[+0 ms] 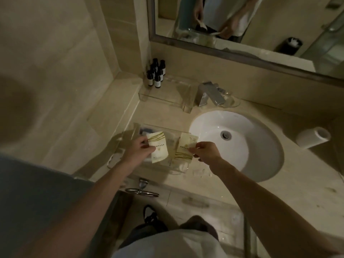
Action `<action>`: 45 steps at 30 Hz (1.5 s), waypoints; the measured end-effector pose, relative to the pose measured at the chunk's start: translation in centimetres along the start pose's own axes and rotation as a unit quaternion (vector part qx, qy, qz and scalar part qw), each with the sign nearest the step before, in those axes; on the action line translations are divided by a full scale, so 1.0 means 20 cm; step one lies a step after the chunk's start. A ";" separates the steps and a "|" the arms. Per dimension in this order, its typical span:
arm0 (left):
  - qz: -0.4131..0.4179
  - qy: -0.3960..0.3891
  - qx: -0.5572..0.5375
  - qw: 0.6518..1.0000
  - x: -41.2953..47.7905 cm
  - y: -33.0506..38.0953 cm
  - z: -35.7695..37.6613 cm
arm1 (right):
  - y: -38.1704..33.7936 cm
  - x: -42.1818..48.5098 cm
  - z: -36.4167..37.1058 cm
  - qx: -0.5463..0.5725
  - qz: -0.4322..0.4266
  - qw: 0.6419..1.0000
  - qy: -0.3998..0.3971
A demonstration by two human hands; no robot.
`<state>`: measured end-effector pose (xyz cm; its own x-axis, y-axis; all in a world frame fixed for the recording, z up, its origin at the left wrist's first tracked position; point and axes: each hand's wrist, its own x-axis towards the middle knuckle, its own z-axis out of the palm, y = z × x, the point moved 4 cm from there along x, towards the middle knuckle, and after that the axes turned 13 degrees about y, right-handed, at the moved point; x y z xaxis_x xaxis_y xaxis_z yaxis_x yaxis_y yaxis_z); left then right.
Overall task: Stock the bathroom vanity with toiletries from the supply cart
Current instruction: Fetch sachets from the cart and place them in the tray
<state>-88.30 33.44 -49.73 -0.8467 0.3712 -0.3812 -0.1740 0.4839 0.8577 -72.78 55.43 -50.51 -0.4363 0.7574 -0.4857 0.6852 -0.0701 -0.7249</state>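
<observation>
Your left hand (138, 152) pinches one cream packet (158, 148) between thumb and fingers. Your right hand (205, 151) pinches a second packet (184, 148) by its edge nearest the sink (260, 146). Both packets are just left of the sink, over the clear front tray (137, 127) that sits on the counter on that side. I cannot tell whether either packet touches the tray floor yet or is just above it.

The relation that matters is straight down: the tray is directly beneath both hands, so no sideways reach looks necessary. Each packet's long axis runs roughly from the front of the counter toward the back, the two leaning slightly toward each other at the far end. They lie side by side with a narrow gap, the right-hand one closer to the sink. Your right hand is therefore nearer the tray's sink-side wall and your left nearer its far wall.

Further back and left of the sink, a second clear tray (167, 98) holds small dark bottles (155, 74) in its far corner.
</observation>
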 end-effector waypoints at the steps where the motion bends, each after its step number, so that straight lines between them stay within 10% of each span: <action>1: -0.003 -0.012 0.000 1.000 0.03 0.00 0.00 | 0.00 0.02 0.03 -0.014 0.001 1.000 0.007; 25: -0.034 0.002 0.085 0.996 0.31 0.00 0.16 | -0.06 0.31 0.16 -0.322 -0.095 0.942 -0.022; 45: -0.094 0.050 -0.053 0.993 0.29 -0.05 0.15 | -0.07 0.21 0.18 -0.369 -0.269 0.889 -0.019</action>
<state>-91.47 37.43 -53.84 -0.8392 0.2000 -0.5057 -0.3801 0.4494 0.8084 -77.71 56.34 -53.19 -0.8270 0.5284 -0.1920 0.5609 0.7519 -0.3466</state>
